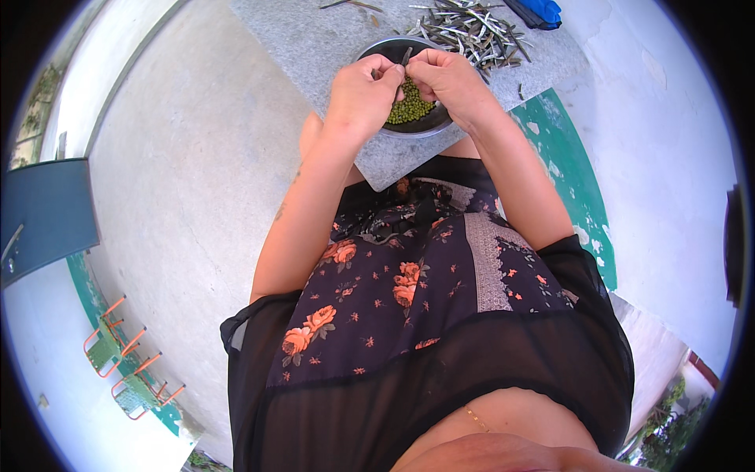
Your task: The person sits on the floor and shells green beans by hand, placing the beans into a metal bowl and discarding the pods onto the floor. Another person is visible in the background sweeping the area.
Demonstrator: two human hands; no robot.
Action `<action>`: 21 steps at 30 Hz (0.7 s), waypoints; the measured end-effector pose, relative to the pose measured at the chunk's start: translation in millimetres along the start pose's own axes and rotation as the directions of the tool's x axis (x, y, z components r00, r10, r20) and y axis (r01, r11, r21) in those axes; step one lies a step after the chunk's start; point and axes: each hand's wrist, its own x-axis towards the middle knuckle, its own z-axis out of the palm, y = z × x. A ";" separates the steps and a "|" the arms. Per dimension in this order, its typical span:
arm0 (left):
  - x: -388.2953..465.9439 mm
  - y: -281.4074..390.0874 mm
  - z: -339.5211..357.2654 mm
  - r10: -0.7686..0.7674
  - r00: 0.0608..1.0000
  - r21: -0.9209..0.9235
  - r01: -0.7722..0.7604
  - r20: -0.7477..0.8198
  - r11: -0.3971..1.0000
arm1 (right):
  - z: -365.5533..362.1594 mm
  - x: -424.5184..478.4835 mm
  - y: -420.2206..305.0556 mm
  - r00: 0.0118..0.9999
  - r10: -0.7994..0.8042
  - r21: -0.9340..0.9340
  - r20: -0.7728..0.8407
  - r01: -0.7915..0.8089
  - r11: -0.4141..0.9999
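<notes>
Both my hands are over a round metal bowl (413,135) on a grey stone tabletop (383,159). Green mung beans (413,111) lie inside the bowl. A dark dried bean pod (407,56) stands up between my fingertips. My left hand (365,88) pinches it between thumb and index finger, with dark pod pieces against its palm side. My right hand (439,76) meets it there, thumb and index finger pinched together at the pod. Whether its other fingers hold anything is hidden. Behind the bowl lies a heap of split, dark and pale pods (472,35).
A blue and black cloth or bag (540,13) lies at the table's far right edge. Loose pods (351,5) lie at the far left. The table's near corner points at my lap. Green chairs with orange frames (103,348) stand by the wall at left.
</notes>
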 end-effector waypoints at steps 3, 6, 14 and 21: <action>3.5 -4.4 -1.6 0.042 0.999 0.036 -0.042 -0.012 0.998 | 3.2 -3.0 -6.1 1.000 -0.001 0.005 -0.019 0.001 1.000; -1.1 3.3 -6.7 -0.077 0.990 -0.303 0.110 0.119 0.947 | -3.7 1.8 -5.2 0.999 -0.019 0.021 0.047 0.018 1.000; -0.6 -3.4 -12.5 -0.124 0.969 -0.477 0.215 0.215 0.853 | -1.3 0.1 2.6 0.990 -0.109 0.077 0.085 0.102 0.992; 2.2 -11.6 -1.9 0.030 0.999 -0.043 -0.031 -0.020 0.999 | 7.3 -0.9 1.2 0.996 -0.092 -0.057 0.003 0.092 0.994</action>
